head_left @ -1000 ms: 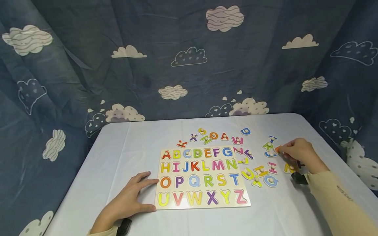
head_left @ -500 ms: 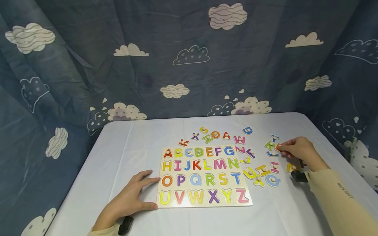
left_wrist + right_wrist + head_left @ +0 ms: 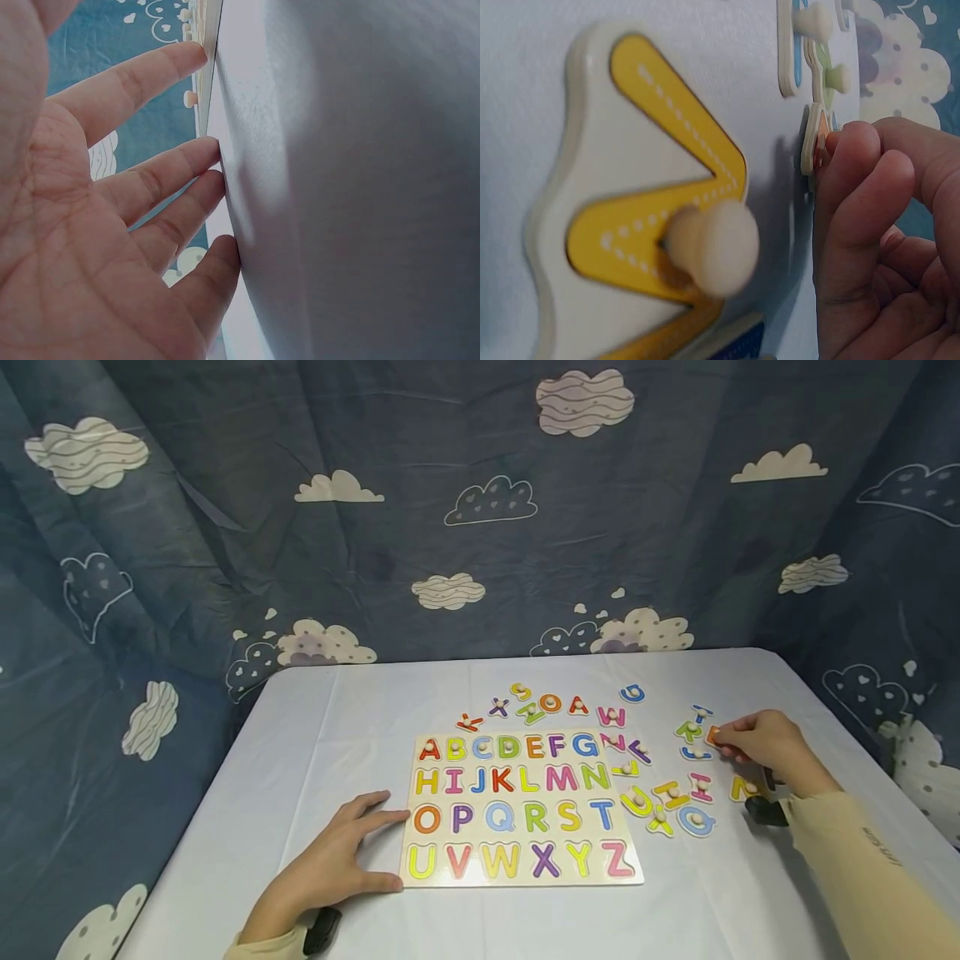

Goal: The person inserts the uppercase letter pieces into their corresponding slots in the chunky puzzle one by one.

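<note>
My left hand (image 3: 333, 860) lies at the left side of the cream alphabet board (image 3: 633, 860), fingers spread. Its fingertips (image 3: 214, 150) touch the table by the board's edge, and the thumb is at the near left corner. Knobbed pieces sit in the A, B, C and D places. Right of the board, my right hand (image 3: 768, 747) pinches the knob of an orange letter piece (image 3: 817, 139); the fingers cover much of it. Close to that wrist lies a yellow zigzag letter piece (image 3: 652, 225) with a wooden knob.
Several knobbed letters lie loose behind and right of the board, among them a blue Q (image 3: 696, 821), a green R (image 3: 687, 731) and a red A (image 3: 578, 705). A dark cloud-patterned curtain (image 3: 375, 552) hangs behind the white-covered table (image 3: 300, 743).
The head view has shifted slightly, carrying the scene a little to the right. Both hands keep their places: the left by the board, the right at the orange letter piece.
</note>
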Action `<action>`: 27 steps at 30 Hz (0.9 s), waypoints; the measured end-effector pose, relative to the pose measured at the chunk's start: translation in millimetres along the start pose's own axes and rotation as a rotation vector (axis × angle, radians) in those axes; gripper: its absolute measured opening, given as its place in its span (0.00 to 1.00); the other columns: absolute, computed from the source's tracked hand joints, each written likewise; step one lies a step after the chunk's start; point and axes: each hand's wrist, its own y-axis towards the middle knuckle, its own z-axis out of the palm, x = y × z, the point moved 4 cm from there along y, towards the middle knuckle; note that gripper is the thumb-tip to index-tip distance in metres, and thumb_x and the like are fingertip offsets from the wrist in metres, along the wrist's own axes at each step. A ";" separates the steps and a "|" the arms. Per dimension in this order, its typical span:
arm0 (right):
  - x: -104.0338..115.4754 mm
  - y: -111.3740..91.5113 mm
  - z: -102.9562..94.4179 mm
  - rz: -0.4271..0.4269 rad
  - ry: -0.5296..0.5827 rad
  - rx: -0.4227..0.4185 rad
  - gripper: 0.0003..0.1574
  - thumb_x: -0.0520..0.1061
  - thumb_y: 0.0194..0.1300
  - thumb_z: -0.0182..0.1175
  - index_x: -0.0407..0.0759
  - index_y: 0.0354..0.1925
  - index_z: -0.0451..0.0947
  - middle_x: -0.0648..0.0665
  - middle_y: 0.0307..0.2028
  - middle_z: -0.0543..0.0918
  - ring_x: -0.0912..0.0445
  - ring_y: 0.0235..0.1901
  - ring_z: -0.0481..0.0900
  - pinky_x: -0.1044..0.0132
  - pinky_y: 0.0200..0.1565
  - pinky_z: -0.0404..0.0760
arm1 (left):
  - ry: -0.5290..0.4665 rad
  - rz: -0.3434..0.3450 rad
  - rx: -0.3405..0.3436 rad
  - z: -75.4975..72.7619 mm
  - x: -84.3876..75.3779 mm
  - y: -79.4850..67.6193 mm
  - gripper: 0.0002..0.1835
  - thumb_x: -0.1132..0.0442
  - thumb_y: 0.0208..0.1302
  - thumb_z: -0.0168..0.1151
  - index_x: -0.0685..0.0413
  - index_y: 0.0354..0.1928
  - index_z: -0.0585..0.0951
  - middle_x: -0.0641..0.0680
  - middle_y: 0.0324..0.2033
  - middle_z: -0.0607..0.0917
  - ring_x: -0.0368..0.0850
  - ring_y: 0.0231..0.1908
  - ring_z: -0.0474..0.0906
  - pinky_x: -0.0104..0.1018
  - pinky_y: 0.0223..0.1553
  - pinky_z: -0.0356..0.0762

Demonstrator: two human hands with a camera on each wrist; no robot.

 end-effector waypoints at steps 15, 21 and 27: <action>17.6 -6.1 -3.5 -0.073 0.013 -0.009 0.31 0.49 0.76 0.64 0.22 0.60 0.76 0.41 0.34 0.86 0.53 0.34 0.81 0.67 0.33 0.84 | -0.009 -0.019 -0.001 0.0 -1.6 -0.7 0.47 0.43 0.41 0.90 0.37 0.69 0.83 0.57 0.78 0.70 0.64 0.78 0.64 0.69 0.73 0.69; 35.2 -9.2 3.1 -0.100 0.001 0.035 0.33 0.53 0.77 0.64 0.24 0.60 0.75 0.43 0.35 0.85 0.53 0.35 0.80 0.66 0.35 0.83 | -0.007 -0.007 -0.003 -0.4 -1.4 -1.1 0.47 0.43 0.42 0.89 0.38 0.69 0.83 0.58 0.78 0.70 0.64 0.78 0.64 0.68 0.73 0.69; 53.4 -13.4 9.9 -0.140 0.019 0.067 0.30 0.51 0.77 0.65 0.25 0.59 0.76 0.45 0.34 0.86 0.55 0.33 0.80 0.67 0.34 0.84 | -0.006 -0.016 0.002 0.2 -1.2 -0.2 0.47 0.42 0.42 0.89 0.37 0.69 0.83 0.57 0.78 0.70 0.64 0.78 0.64 0.69 0.73 0.69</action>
